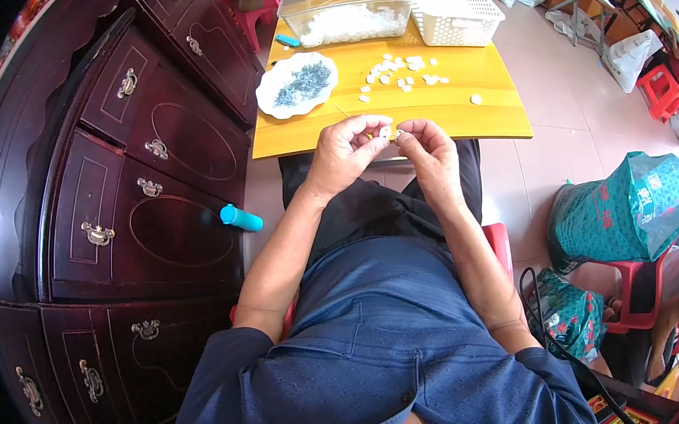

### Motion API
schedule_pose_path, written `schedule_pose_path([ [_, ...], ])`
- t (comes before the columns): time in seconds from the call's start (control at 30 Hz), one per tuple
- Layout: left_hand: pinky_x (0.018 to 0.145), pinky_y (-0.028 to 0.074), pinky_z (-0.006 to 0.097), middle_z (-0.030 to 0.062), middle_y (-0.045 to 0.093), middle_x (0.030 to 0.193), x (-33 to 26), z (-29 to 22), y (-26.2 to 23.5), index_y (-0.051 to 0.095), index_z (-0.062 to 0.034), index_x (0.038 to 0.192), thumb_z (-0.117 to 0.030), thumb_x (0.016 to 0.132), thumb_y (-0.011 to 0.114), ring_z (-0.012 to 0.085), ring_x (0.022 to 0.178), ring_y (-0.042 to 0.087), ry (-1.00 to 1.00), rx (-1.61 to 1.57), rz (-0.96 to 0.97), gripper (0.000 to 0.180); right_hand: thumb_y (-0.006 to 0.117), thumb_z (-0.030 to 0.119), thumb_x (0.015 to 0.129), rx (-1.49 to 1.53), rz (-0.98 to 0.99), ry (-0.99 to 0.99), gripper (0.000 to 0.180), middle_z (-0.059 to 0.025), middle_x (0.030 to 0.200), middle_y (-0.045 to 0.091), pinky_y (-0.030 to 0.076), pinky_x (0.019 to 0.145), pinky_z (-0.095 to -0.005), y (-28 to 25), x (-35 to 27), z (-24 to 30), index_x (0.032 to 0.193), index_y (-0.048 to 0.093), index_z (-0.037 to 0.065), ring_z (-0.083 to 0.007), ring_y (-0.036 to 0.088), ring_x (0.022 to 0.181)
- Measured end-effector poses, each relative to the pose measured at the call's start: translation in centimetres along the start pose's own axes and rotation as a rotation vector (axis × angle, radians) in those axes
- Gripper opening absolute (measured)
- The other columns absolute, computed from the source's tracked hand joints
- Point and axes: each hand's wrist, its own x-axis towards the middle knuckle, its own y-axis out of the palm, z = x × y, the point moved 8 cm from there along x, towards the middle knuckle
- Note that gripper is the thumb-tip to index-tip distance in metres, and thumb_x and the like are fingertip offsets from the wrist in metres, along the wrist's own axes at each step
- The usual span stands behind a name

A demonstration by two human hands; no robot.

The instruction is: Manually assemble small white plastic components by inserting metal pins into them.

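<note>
Both hands meet just above the near edge of a yellow wooden table (470, 119). My left hand (342, 154) pinches a small white plastic piece (385, 132) between thumb and fingertips. Close beside it, my right hand (433, 157) is closed in a pinch at the same spot; what its fingertips hold is too small to name. Several similar white pieces (404, 83) lie scattered on the table beyond my hands. To their left, a scalloped white plate (265, 96) holds a heap of small dark grey-blue parts (303, 83).
At the table's far side stand a clear plastic bin (347, 4) of white pieces and a white perforated basket (465, 29). Dark wooden cabinets (174, 138) line the left, a teal cylinder (241, 218) beside them. Teal bags (620, 207) and a seated person are at right.
</note>
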Motion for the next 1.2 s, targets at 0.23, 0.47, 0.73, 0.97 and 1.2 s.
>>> schedule_pose_path([
  [0.23, 0.071, 0.055, 0.021, 0.0016, 0.074, 0.095, 0.0, 0.5, 0.2, 0.072, 0.0011, 0.116, 0.0, 0.093, 0.071, 0.0039, 0.079, 0.064, -0.02, -0.04, 0.013, 0.023, 0.066, 0.005, 0.099, 0.003, 0.003, 0.004, 0.011, -0.0018, 0.096, 0.069, 0.051, 0.082, -0.0227, 0.0, -0.1, 0.0, 0.108, 0.066, 0.0, -0.0073, 0.063, 0.087],
  [0.47, 0.07, 0.055, 0.023, 0.0042, 0.074, 0.093, 0.0, 0.4, 0.1, 0.074, 0.0009, 0.114, -0.003, 0.092, 0.074, 0.006, 0.075, 0.065, -0.01, 0.028, 0.039, 0.023, 0.069, 0.009, 0.099, -0.024, 0.045, 0.037, 0.015, -0.0024, 0.097, 0.071, 0.052, 0.081, -0.0241, 0.6, -0.3, 0.0, 0.11, 0.069, 0.0, -0.0086, 0.063, 0.084],
  [0.73, 0.068, 0.054, 0.026, 0.0069, 0.072, 0.093, 0.1, -0.8, 0.1, 0.075, -0.0007, 0.112, -0.004, 0.091, 0.074, 0.0107, 0.073, 0.065, 0.123, 0.145, 0.095, 0.022, 0.069, 0.011, 0.098, 0.018, 0.083, 0.207, 0.015, -0.004, 0.093, 0.072, 0.053, 0.078, -0.0236, 0.2, -0.3, -1.3, 0.107, 0.071, -0.001, -0.0094, 0.065, 0.083],
  [0.97, 0.071, 0.056, 0.031, 0.008, 0.069, 0.093, -0.3, -2.7, 1.0, 0.071, -0.0038, 0.117, -0.012, 0.084, 0.079, 0.0176, 0.075, 0.066, 0.104, 0.38, 0.056, 0.035, 0.067, 0.017, 0.101, 0.18, 0.08, 0.307, 0.016, -0.0036, 0.095, 0.072, 0.051, 0.073, -0.0222, 0.6, -0.5, -2.8, 0.106, 0.071, 0.003, -0.0086, 0.064, 0.079],
  [1.2, 0.075, 0.057, 0.039, 0.0134, 0.071, 0.099, -0.9, -3.6, 1.8, 0.072, -0.0021, 0.112, -0.012, 0.078, 0.081, 0.0314, 0.087, 0.071, 0.373, 0.677, -0.035, 0.037, 0.065, 0.017, 0.101, 0.387, 0.04, 0.392, 0.013, -0.0031, 0.094, 0.073, 0.053, 0.075, -0.0236, 0.8, -1.0, -3.9, 0.106, 0.07, 0.005, -0.01, 0.068, 0.082],
])
